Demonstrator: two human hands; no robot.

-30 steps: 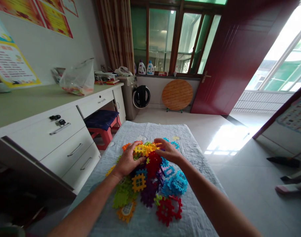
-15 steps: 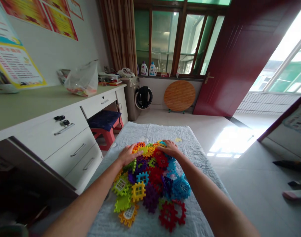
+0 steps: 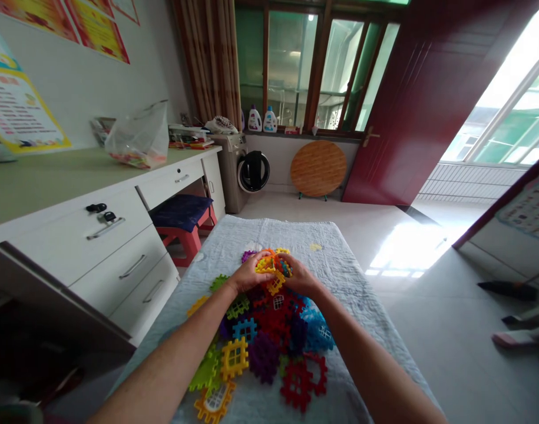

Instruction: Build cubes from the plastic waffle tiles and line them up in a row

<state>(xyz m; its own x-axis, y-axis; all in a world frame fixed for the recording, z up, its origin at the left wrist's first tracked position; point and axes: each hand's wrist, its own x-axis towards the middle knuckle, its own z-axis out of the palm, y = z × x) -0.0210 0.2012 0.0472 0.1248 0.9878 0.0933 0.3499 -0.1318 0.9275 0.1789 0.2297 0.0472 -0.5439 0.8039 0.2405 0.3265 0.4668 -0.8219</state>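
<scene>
A pile of notched plastic building blocks lies on the cloth-covered table. At its far end my left hand and my right hand curl from both sides round a bunch of yellow and orange building blocks. The fingers partly hide this bunch. Nearer to me are red blocks, a purple block, a yellow window block and a light blue block. Blue blocks lie below my right forearm. Green blocks sit beside my left forearm.
The pale blue quilted cloth spreads over the table. To the left stands a white desk with a plastic bag on top. A red stool, a washing machine and a round wooden tabletop are farther off.
Both hands have come closer together at the pile's far end and now enclose the yellow and orange blocks between them. Some blocks beneath have shifted. The camera view has moved slightly.
</scene>
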